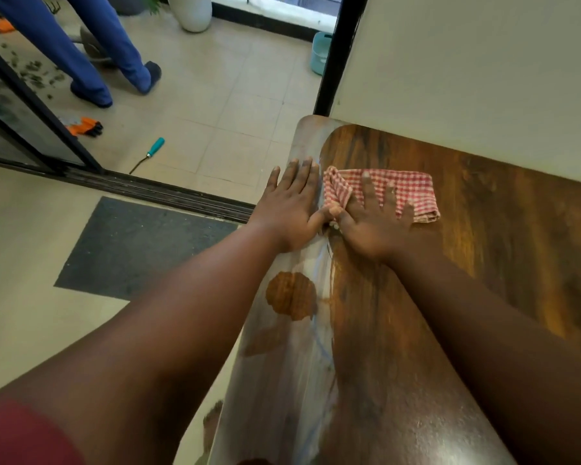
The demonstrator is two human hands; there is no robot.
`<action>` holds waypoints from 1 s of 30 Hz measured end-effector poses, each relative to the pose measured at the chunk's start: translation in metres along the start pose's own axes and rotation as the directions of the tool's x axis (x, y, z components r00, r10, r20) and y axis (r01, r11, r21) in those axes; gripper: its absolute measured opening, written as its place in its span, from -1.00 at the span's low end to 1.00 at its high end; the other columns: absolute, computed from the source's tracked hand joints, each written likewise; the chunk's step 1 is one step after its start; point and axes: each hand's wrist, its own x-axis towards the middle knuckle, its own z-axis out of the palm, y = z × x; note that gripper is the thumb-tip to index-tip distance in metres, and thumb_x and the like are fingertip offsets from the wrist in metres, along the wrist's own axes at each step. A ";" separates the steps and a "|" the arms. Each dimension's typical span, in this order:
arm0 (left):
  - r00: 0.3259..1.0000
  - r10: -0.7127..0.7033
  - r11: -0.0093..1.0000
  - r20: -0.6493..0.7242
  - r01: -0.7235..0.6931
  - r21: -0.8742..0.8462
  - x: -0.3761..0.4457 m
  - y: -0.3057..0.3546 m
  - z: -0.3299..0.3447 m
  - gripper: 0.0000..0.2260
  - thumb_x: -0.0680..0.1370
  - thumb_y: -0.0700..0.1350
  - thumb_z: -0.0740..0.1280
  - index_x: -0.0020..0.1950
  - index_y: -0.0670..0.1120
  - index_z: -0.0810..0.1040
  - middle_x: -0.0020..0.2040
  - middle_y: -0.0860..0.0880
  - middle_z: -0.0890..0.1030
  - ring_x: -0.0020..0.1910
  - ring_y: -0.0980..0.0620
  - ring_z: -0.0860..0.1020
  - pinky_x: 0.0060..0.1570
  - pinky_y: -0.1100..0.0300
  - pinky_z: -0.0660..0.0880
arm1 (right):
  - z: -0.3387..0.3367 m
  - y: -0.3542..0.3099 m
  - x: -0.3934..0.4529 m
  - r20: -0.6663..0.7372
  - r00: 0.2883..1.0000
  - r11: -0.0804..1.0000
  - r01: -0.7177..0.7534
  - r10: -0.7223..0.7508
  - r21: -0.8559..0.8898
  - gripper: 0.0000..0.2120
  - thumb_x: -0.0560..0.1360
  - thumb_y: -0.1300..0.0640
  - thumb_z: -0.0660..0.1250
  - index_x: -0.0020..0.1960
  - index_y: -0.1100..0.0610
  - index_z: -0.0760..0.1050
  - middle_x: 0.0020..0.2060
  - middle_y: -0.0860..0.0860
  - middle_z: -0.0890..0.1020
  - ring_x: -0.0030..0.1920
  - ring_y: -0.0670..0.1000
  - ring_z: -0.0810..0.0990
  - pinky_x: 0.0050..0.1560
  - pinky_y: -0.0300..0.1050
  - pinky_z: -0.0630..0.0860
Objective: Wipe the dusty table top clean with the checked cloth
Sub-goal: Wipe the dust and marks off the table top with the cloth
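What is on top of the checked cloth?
The right hand lies flat on the cloth, fingers spread, thumb at its bunched left end. Nothing else is on it. The table under the cloth is hidden.

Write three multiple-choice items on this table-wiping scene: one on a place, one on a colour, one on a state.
1. Where does the dusty strip lie on the table top?
A. along its left edge
B. by the wall
C. under the cloth

2. What colour is the checked cloth?
A. blue and white
B. red and white
C. plain green

3. How is the right hand?
A. lifted
B. fisted
C. flat on the cloth

Key: 1 A, grey film beside the left hand; 2 B, red checks show; 3 C, fingers spread over the cloth.
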 end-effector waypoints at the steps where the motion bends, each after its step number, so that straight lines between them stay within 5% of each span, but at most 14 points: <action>1: 1.000 0.003 1.000 0.005 -0.003 -0.003 0.000 0.000 -0.001 -0.26 0.54 0.33 -0.21 0.55 -0.12 -0.26 0.58 -0.10 -0.22 0.53 -0.04 -0.28 0.48 -0.03 -0.30 | 0.003 0.000 -0.006 0.007 1.000 1.000 0.018 -0.018 -0.008 -0.44 0.57 -0.33 -0.23 0.52 -0.24 -0.24 0.49 -0.10 -0.40 0.47 0.16 -0.40 0.35 0.32 -0.37; 8: 1.000 0.002 0.998 -0.012 -0.003 -0.059 -0.002 0.001 -0.002 -0.14 0.44 0.43 -0.30 0.53 -0.13 -0.33 0.56 -0.10 -0.30 0.51 -0.04 -0.36 0.47 -0.07 -0.32 | 0.020 0.030 -0.062 0.082 0.983 0.982 0.173 -0.167 -0.080 -0.53 0.41 -0.42 -0.35 0.14 -0.50 -0.62 0.26 -0.28 -0.62 0.36 -0.03 -0.56 0.38 0.24 -0.41; 12: 0.989 -0.025 0.996 -0.149 0.012 -0.087 -0.007 0.001 -0.001 -0.19 0.50 0.41 -0.25 0.53 -0.12 -0.35 0.54 -0.10 -0.35 0.48 -0.05 -0.43 0.44 -0.13 -0.37 | 0.002 0.025 -0.014 0.039 0.999 0.999 0.034 -0.033 -0.030 -0.35 0.44 -0.45 -0.31 0.46 -0.31 -0.36 0.44 -0.17 -0.46 0.46 0.07 -0.43 0.36 0.30 -0.36; 17: 0.960 -0.073 0.993 -0.270 0.045 -0.108 -0.011 0.003 -0.001 -0.18 0.50 0.42 -0.26 0.54 -0.12 -0.33 0.53 -0.09 -0.39 0.50 -0.10 -0.39 0.41 -0.21 -0.36 | -0.024 -0.045 0.062 -0.011 0.996 0.996 -0.093 0.093 0.009 -0.43 0.57 -0.34 -0.16 0.51 -0.28 -0.28 0.50 -0.05 -0.39 0.47 0.24 -0.39 0.34 0.41 -0.35; 22: 0.963 -0.078 0.979 -0.257 0.026 -0.201 -0.013 0.003 -0.004 -0.21 0.48 0.43 -0.25 0.47 -0.03 -0.50 0.51 -0.09 -0.43 0.49 -0.10 -0.41 0.41 -0.20 -0.40 | 0.001 -0.015 0.005 0.028 0.958 0.942 0.287 -0.286 -0.175 -0.47 0.51 -0.34 -0.20 0.35 -0.43 -0.44 0.41 -0.17 -0.52 0.43 0.05 -0.50 0.31 0.18 -0.51; 25: 0.961 -0.136 0.967 -0.239 0.077 -0.242 -0.012 0.000 -0.003 -0.20 0.46 0.43 -0.27 0.45 -0.04 -0.54 0.51 -0.11 -0.45 0.48 -0.09 -0.43 0.41 -0.18 -0.40 | 0.002 0.012 -0.018 0.101 0.937 0.933 0.345 -0.335 -0.101 -0.56 0.45 -0.41 -0.31 0.23 -0.55 -0.47 0.32 -0.32 -0.56 0.31 -0.11 -0.64 0.12 -0.08 -0.71; 30: 0.962 -0.142 0.961 -0.235 0.077 -0.264 -0.012 0.000 -0.002 -0.15 0.46 0.46 -0.27 0.50 -0.10 -0.43 0.52 -0.12 -0.42 0.48 -0.07 -0.43 0.42 -0.16 -0.39 | -0.018 -0.001 0.046 0.035 0.993 0.982 0.116 -0.112 -0.147 -0.35 0.46 -0.41 -0.28 0.51 -0.26 -0.27 0.44 -0.16 -0.45 0.47 0.10 -0.42 0.36 0.27 -0.36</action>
